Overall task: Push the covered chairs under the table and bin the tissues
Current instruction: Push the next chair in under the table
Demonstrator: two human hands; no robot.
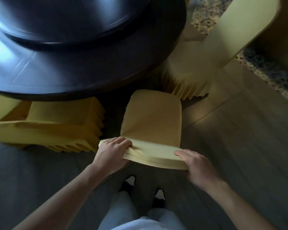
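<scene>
Both hands are closing over the top rail of the yellow fabric-covered chair — left hand bunching the cover, right hand gripping the corner. Its seat is meeting the round dark wooden bench edge; pushing evenly keeps it straight — no tissues are showing.

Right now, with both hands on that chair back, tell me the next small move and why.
Probably push the middle chair straight forward. The left hand and right hand grip its back's top edge, and most of its seat sits outside the dark round table, with the gap ahead looking open.
</scene>
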